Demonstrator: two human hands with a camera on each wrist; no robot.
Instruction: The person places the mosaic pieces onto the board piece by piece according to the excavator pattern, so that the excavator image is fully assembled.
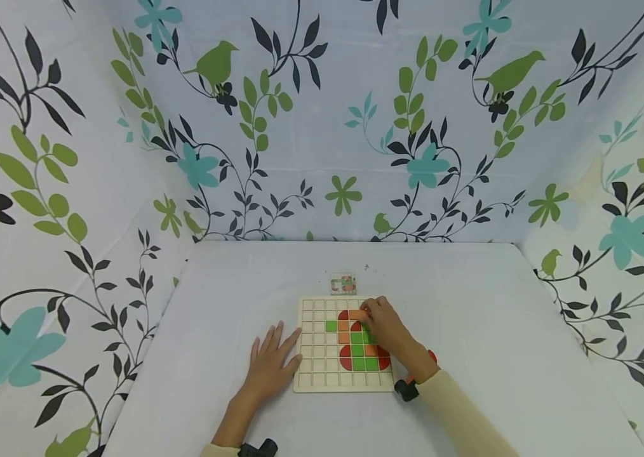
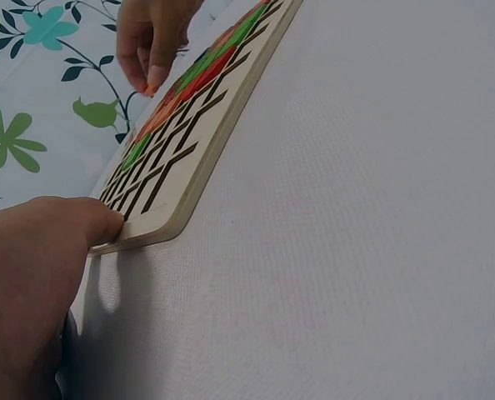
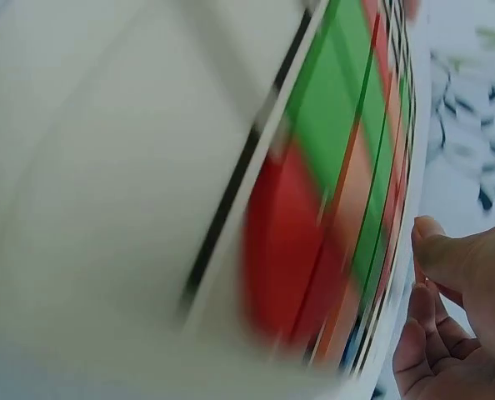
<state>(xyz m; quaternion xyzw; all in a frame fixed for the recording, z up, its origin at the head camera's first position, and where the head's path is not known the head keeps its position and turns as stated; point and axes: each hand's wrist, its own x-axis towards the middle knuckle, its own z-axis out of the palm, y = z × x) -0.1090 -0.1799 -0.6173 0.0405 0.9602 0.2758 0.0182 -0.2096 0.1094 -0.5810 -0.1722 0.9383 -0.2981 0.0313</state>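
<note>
A pale wooden grid board [image 1: 316,379] lies on the white table, its right-middle cells filled with green, orange and red tiles. My left hand [image 1: 269,368] lies at the board's left side with fingers spread; in the left wrist view its thumb [image 2: 106,218] touches the board's corner edge. Over the board's upper right is my right hand [image 1: 389,329], pinching a small orange tile [image 3: 418,268] between thumb and fingertips. That hand covers part of the board's right columns. A single green tile [image 1: 331,326] sits left of the coloured group.
Just beyond the board's far edge lies a small picture card [image 1: 343,284] with a coloured pattern. Some red pieces [image 1: 432,356] show partly behind the right wrist. Patterned cloth [image 1: 345,127] surrounds the white table [image 1: 230,273] at the back and sides.
</note>
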